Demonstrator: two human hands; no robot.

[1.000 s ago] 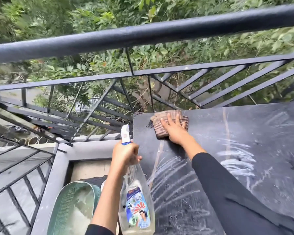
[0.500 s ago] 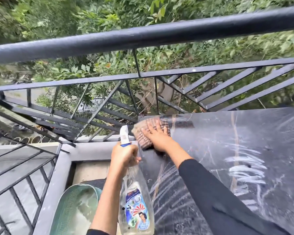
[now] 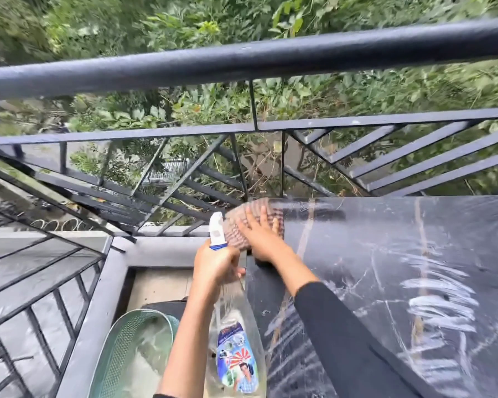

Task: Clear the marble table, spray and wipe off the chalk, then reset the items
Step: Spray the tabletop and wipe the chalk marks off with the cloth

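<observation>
The black marble table (image 3: 385, 248) fills the lower right, streaked with white chalk marks (image 3: 440, 308) and wet smears. My right hand (image 3: 263, 238) presses flat on a brown checked cloth (image 3: 242, 222) at the table's far left corner. My left hand (image 3: 216, 265) grips the neck of a clear spray bottle (image 3: 236, 340) with a white nozzle and a colourful label, held just off the table's left edge.
A black metal railing (image 3: 242, 61) runs across the far side and along the left, with greenery beyond. A green mesh basket (image 3: 133, 351) sits on the floor at lower left, beside a grey ledge (image 3: 98, 311).
My right hand has slid the cloth leftward along the table's far edge to the corner. The left hand with the bottle has barely moved. The view has tilted downward slightly.
</observation>
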